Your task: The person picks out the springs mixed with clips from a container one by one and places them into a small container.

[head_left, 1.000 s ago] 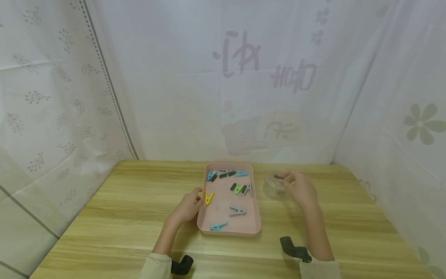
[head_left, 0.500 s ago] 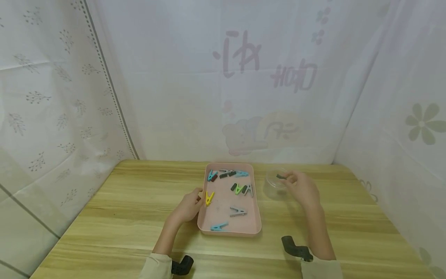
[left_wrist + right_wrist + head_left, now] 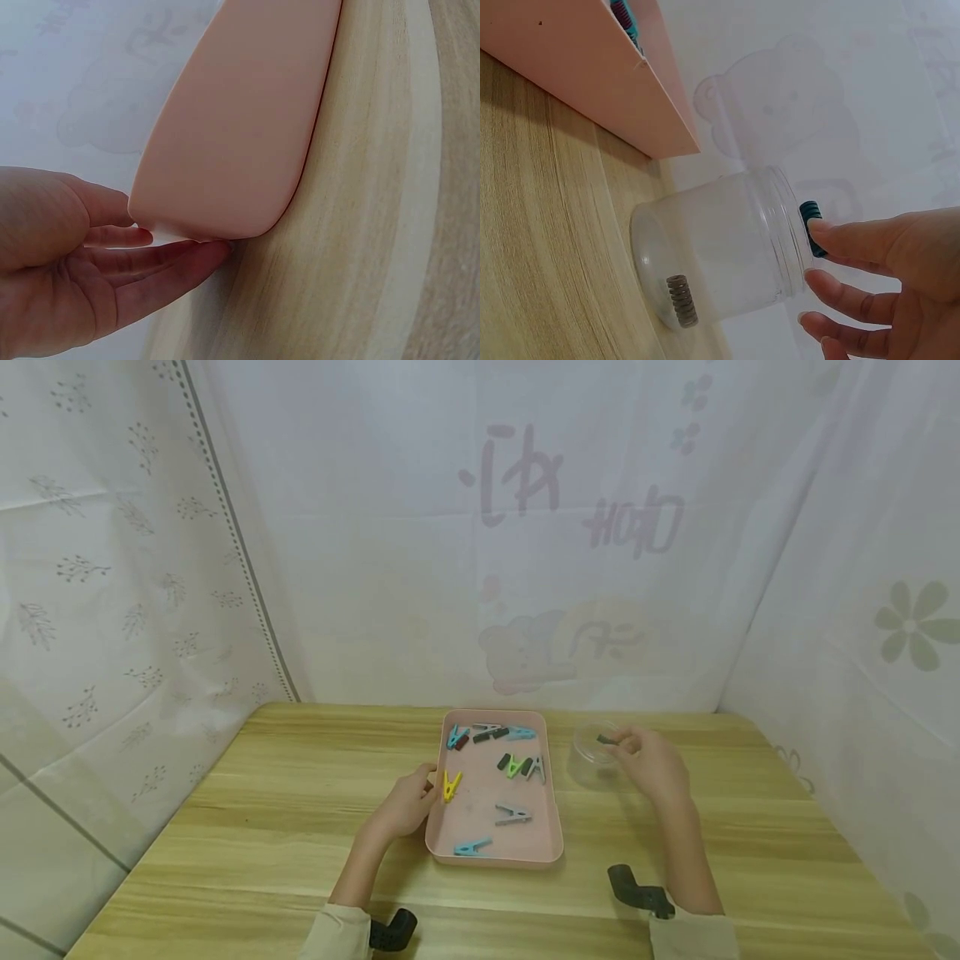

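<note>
My right hand (image 3: 651,768) pinches a dark green coil spring (image 3: 810,211) between thumb and fingertips, right at the mouth of a clear jar (image 3: 720,225). Inside that jar, near its base, lies a grey-brown coil spring (image 3: 682,301). On the other side, my left hand (image 3: 405,803) rests against the left wall of a shallow pink tray (image 3: 480,861), fingers mostly straight along its outside in the left wrist view. Spread in the tray are several plastic clips, among them a yellow clip (image 3: 451,786), a light green clip (image 3: 514,766) and a grey clip (image 3: 513,814). Dark springs lie among them.
The wooden table (image 3: 285,827) carries the tray in the middle and the jar close to its right. A patterned white curtain (image 3: 390,568) hangs behind the table and along both sides. Each wrist wears a black mount (image 3: 637,891).
Over the past second my right hand has drifted slightly to the right with the spring, staying at the jar's mouth. The left hand and the tray look almost unmoved.
</note>
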